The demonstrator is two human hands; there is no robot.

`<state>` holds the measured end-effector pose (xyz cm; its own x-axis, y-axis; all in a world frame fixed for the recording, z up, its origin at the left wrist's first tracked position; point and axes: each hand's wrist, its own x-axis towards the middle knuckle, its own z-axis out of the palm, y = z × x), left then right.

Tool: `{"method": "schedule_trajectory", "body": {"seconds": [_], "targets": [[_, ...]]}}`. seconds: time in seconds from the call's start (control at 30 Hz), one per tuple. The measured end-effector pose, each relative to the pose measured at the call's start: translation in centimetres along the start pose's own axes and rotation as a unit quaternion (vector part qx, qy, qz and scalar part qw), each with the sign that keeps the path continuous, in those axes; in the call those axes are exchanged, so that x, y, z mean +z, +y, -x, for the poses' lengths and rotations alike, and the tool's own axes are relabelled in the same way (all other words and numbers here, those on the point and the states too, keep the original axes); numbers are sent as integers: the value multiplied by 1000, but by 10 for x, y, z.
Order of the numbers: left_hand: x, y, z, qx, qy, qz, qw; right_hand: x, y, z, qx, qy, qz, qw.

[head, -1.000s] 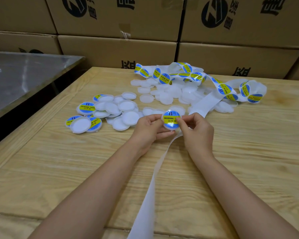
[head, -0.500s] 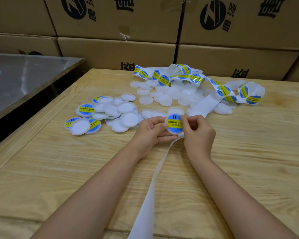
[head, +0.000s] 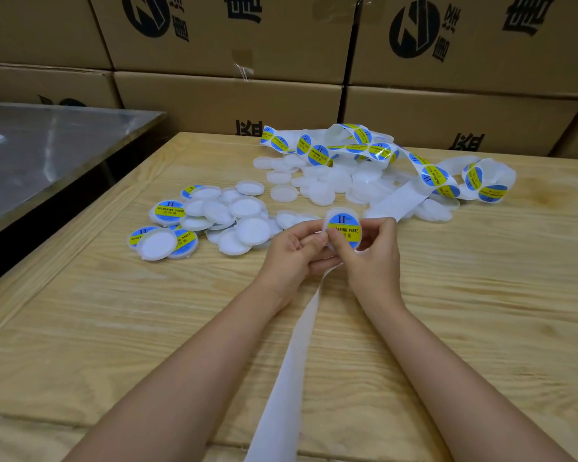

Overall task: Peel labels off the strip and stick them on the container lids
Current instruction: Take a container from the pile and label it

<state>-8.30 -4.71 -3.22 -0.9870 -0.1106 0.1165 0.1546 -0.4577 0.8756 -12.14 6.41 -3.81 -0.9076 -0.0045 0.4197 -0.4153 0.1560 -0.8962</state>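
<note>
Both hands, left (head: 291, 253) and right (head: 369, 258), fingers pinched on labelled lid (head: 343, 228); loose lids (head: 244, 225) left of it, strip (head: 394, 198) behind.

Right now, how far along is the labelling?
Done: a few labelled lids in the left pile. In hand: both hands, left hand and right hand, hold a lid with a label on it. Left: the plain lids behind, and many labels on the strip.

Stacked cardboard boxes (head: 227, 95), wooden table (head: 481, 311), steel table (head: 47, 155)
</note>
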Motion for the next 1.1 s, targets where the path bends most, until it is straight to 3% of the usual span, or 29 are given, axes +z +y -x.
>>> {"method": "schedule_trajectory", "body": {"seconds": [0.2, 0.5, 0.8, 0.87, 0.93, 1.0, 1.1], "targets": [[-10, 8, -2, -10, 17, 49, 999, -5, 4, 0, -39, -53, -39, 997], [-12, 10, -1, -15, 40, -69, 997, -8, 10, 0, -34, -4, -46, 998], [-8, 9, -3, 88, 163, -156, 970, -9, 6, 0, -58, 35, -28, 997], [-16, 11, -6, 123, 220, -173, 952, -13, 8, -4, -45, 73, -25, 996], [-29, 12, -8, 169, 283, -273, 904, -17, 11, -8, -13, 124, -12, 992], [-41, 14, -9, 198, 305, -380, 850, -21, 15, -13, 41, 160, 7, 986], [-55, 15, -11, 177, 318, -462, 809, -25, 20, -20, 137, 151, 31, 979]]}}
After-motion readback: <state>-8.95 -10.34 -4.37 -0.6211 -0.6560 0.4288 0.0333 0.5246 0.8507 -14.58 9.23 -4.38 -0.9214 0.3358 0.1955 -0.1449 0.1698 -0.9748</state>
